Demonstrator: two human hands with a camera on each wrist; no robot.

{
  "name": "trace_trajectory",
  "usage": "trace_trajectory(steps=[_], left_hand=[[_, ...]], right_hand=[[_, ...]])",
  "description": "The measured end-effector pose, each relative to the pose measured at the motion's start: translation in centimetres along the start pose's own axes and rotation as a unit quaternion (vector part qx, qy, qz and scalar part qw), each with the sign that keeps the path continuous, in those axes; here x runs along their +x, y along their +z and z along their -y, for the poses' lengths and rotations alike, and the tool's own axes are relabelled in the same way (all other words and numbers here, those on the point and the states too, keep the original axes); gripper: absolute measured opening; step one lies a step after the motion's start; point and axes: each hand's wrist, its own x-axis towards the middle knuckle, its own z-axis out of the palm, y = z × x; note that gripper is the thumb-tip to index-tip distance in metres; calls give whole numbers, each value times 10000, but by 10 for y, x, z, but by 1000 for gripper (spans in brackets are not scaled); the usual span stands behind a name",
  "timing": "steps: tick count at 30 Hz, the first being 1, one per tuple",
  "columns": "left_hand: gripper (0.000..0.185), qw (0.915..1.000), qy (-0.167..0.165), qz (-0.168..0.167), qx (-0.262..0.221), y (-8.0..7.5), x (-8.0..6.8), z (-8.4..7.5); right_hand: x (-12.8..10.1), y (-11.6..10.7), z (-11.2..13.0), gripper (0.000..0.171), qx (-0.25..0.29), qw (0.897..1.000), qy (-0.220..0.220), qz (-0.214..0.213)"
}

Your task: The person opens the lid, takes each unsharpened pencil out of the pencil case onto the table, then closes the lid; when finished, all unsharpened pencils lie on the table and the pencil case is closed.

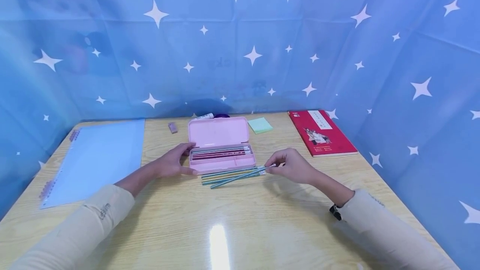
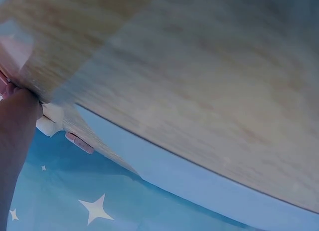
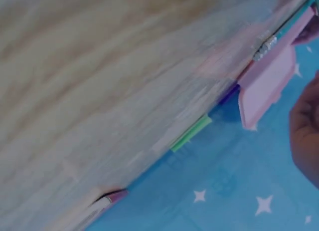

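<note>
Here, right grip (image 1: 291, 166) (by case edge (image 1: 225, 169)) pinches pencil (image 1: 241, 176).

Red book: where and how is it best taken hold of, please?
Probably pinch the red book by its near edge, coming from the near side: it lies flat, with its right edge close to the blue cloth.

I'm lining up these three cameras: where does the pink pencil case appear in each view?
Head: the pencil case lies open near the centre.
Left wrist: only a pink sliver at the left edge, apparently the case.
Right wrist: upper right, its lid raised.
Shared landmark: the blue star-patterned backdrop.
</note>
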Motion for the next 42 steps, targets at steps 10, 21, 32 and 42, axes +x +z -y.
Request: trace_trajectory(steps=[10, 21, 32, 42], left_hand=[[105, 10000, 40, -30, -48, 0, -1, -1], [108, 10000, -9, -47, -43, 0, -1, 0], [107, 9999, -11, -27, -115, -1, 0, 0], [107, 9999, 62, -13, -124, 1, -1, -2]], right_hand=[[0, 9, 6, 5, -435, 9990, 74, -50], [2, 12, 1, 4, -509, 9986, 141, -48], [0, 9, -3, 5, -515, 9979, 313, 225], [2, 16, -5, 6, -703, 9934, 884, 175]])
